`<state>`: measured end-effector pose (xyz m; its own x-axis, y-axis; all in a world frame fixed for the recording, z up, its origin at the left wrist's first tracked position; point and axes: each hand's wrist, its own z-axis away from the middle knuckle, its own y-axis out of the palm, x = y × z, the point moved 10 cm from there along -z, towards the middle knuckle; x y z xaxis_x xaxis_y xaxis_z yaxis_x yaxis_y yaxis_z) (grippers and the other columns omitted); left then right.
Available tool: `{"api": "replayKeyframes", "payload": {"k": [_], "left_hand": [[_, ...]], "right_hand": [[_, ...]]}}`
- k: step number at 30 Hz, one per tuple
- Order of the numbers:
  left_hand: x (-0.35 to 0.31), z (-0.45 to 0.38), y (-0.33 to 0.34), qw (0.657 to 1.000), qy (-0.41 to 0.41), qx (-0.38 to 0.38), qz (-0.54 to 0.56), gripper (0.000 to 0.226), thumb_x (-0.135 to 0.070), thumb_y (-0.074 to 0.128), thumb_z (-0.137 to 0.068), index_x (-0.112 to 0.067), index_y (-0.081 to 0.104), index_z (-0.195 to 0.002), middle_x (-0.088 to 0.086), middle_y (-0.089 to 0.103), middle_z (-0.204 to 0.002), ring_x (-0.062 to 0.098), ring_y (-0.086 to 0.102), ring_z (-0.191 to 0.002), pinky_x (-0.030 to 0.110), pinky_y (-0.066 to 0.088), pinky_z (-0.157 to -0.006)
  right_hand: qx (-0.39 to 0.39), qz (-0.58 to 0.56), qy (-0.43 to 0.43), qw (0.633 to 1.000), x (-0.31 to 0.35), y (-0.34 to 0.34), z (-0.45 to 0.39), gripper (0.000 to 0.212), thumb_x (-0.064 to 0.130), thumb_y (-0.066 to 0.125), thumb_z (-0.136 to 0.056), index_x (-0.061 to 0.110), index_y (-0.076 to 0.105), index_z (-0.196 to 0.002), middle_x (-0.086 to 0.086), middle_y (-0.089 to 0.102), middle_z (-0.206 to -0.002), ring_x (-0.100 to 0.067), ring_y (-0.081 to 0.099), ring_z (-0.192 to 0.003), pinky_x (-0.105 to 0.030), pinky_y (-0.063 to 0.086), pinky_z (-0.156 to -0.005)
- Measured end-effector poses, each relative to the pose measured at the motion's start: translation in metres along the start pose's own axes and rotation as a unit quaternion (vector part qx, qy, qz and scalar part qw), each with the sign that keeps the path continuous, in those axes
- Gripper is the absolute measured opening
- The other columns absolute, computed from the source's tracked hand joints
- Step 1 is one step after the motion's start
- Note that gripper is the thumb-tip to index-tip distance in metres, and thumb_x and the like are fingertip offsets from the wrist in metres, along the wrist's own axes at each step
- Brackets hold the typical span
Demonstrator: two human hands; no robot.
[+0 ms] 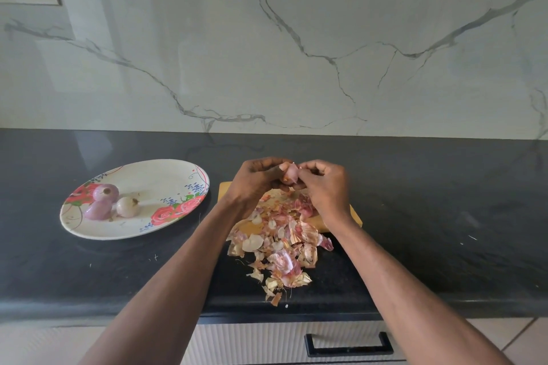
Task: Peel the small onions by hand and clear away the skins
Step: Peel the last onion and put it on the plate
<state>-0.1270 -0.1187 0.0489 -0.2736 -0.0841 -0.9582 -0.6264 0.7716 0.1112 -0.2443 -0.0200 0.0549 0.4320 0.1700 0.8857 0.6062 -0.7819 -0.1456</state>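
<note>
Papery, curled skins are lying heaped on the dark speckled tabletop, spilling off a wooden board. Above them, the left hand and right hand are both pinching one small pinkish onion with curled fingers. Farther left, three smooth peeled onions are sitting on an oval floral plate.

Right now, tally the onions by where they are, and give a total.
Peeled onions on the plate: 3, at and
Onion held between the left hand and the right hand: 1
Total: 4
</note>
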Motion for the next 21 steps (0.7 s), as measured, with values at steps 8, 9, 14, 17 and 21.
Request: {"api": "replayKeyframes", "payload": {"k": [8,9,14,17,21], "left_hand": [[0.012,-0.004,-0.008,0.993,-0.062,-0.017,0.099,0.018,0.0,0.055,-0.097,0.008,0.065,-0.11,0.023,0.068,-0.102,0.029,0.067,-0.09,0.034,0.059,-0.084],[0.012,-0.004,-0.008,0.993,-0.06,-0.019,0.098,0.018,0.0,0.056,-0.097,0.008,0.067,-0.109,0.022,0.069,-0.101,0.028,0.068,-0.089,0.033,0.06,-0.083],[0.01,-0.003,-0.012,0.996,-0.044,-0.042,0.063,0.016,-0.006,0.062,-0.096,-0.001,0.072,-0.107,0.014,0.073,-0.096,0.021,0.069,-0.084,0.028,0.061,-0.077],[0.01,-0.002,-0.013,0.997,-0.041,-0.052,0.042,0.017,-0.008,0.065,-0.095,-0.001,0.072,-0.108,0.014,0.074,-0.095,0.022,0.07,-0.083,0.03,0.061,-0.077],[0.008,-0.001,-0.012,0.998,-0.028,-0.055,0.004,0.014,-0.007,0.064,-0.096,0.001,0.073,-0.104,0.017,0.074,-0.096,0.023,0.07,-0.082,0.028,0.06,-0.076]], "right_hand": [[0.045,-0.034,0.043,0.997,-0.006,0.011,-0.003,0.008,0.032,0.075,-0.089,0.026,0.08,-0.089,0.006,0.078,-0.085,-0.015,0.074,-0.087,-0.041,0.06,-0.086],[0.051,-0.013,0.022,0.998,-0.002,0.011,-0.003,0.01,0.031,0.075,-0.089,0.025,0.08,-0.095,0.008,0.078,-0.088,-0.012,0.073,-0.089,-0.04,0.06,-0.085],[0.047,0.068,-0.092,0.992,0.018,0.012,0.004,0.014,0.021,0.068,-0.096,0.017,0.081,-0.094,0.009,0.077,-0.088,-0.003,0.071,-0.083,-0.026,0.058,-0.073],[0.037,0.092,-0.136,0.986,0.022,0.014,0.008,0.021,0.029,0.069,-0.094,0.013,0.081,-0.086,0.003,0.075,-0.078,-0.015,0.069,-0.069,-0.041,0.055,-0.058],[0.004,0.098,-0.165,0.981,0.024,0.011,0.009,0.028,0.03,0.074,-0.091,0.009,0.077,-0.074,-0.003,0.069,-0.065,-0.024,0.062,-0.057,-0.046,0.047,-0.047]]}}
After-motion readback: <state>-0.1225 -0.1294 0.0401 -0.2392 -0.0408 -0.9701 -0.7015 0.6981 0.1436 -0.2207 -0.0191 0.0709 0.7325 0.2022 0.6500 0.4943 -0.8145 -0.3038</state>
